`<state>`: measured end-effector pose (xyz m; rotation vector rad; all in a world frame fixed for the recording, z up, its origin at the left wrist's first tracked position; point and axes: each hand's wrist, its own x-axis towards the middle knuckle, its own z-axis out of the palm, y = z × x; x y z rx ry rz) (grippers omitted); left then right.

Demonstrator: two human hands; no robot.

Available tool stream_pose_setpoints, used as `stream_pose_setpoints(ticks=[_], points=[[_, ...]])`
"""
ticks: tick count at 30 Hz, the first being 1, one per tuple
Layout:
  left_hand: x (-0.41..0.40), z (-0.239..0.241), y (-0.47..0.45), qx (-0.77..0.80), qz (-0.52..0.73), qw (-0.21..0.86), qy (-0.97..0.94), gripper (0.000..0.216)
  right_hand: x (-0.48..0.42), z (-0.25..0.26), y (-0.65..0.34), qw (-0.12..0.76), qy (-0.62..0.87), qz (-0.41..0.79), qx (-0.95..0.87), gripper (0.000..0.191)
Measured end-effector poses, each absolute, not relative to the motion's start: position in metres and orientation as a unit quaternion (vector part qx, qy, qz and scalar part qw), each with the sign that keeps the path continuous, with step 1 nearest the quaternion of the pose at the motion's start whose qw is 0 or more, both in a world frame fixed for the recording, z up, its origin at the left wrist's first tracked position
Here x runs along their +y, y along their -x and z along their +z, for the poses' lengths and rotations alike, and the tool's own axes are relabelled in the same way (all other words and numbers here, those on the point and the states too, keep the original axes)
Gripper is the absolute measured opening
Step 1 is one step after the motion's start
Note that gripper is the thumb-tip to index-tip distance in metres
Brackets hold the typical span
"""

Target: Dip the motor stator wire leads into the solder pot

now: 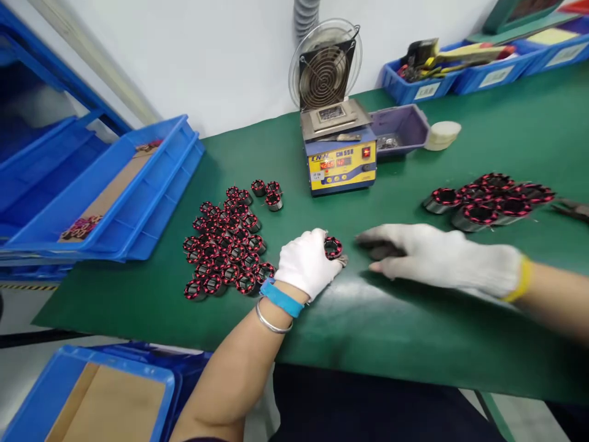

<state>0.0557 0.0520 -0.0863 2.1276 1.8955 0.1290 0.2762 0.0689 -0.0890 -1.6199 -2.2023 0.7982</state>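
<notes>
My left hand (307, 263), in a white glove with a blue wrist strap, is closed round a small ring-shaped motor stator (333, 247) with red-and-black windings, at the middle of the table. To its right hovers my right hand (409, 253), gloved and slightly blurred. Its fingers point left, thumb apart from them, and nothing shows between them. A large cluster of similar stators (225, 242) stands left of my left hand. A smaller group of stators (478, 215) stands beyond my right hand.
At the back stands a yellow-fronted solder pot (341, 166) with a fan (324, 77) behind it. Beside it are a purple tray (405, 126) and a round white pad (442, 134). Pliers (573, 209) lie far right. Blue bins (426, 92) line the back; a blue crate (156, 202) is left.
</notes>
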Motion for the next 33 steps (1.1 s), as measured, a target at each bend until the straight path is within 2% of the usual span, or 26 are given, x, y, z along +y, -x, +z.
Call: stream_pose_setpoints(ticks=[4, 6, 8, 12, 14, 16, 21, 25, 30, 33], points=[[0.051, -0.087, -0.046, 0.593, 0.051, 0.204, -0.777, 0.094, 0.066, -0.099, -0.235, 0.140, 0.524, 0.340, -0.768, 0.065], [0.052, -0.088, -0.041, 0.548, 0.035, 0.231, -0.803, 0.098, 0.073, -0.105, -0.241, 0.155, 0.495, 0.388, -0.762, 0.072], [0.053, -0.091, -0.040, 0.540, 0.039, 0.238, -0.806, 0.084, 0.079, -0.109, -0.251, 0.166, 0.458, 0.452, -0.747, 0.077], [0.054, -0.097, -0.050, 0.577, 0.105, 0.221, -0.779, 0.042, 0.082, -0.113, -0.259, 0.174, 0.440, 0.529, -0.704, 0.078], [0.051, -0.100, -0.057, 0.608, 0.151, 0.207, -0.752, 0.033, 0.080, -0.112, -0.255, 0.169, 0.476, 0.514, -0.693, 0.075], [0.049, -0.103, -0.063, 0.628, 0.211, 0.179, -0.728, 0.034, 0.076, -0.110, -0.247, 0.181, 0.505, 0.469, -0.701, 0.067], [0.049, -0.114, -0.064, 0.585, 0.350, 0.164, -0.713, 0.047, 0.063, -0.111, -0.227, 0.290, 0.483, 0.450, -0.693, 0.054], [0.052, -0.116, -0.062, 0.534, 0.341, 0.196, -0.749, 0.049, 0.058, -0.117, -0.222, 0.315, 0.543, 0.378, -0.680, 0.055], [0.047, -0.105, -0.066, 0.556, 0.299, 0.226, -0.742, 0.055, 0.053, -0.118, -0.224, 0.349, 0.567, 0.262, -0.699, 0.054], [0.048, -0.102, -0.064, 0.598, 0.285, 0.261, -0.702, 0.043, 0.052, -0.116, -0.225, 0.366, 0.560, 0.244, -0.702, 0.056]])
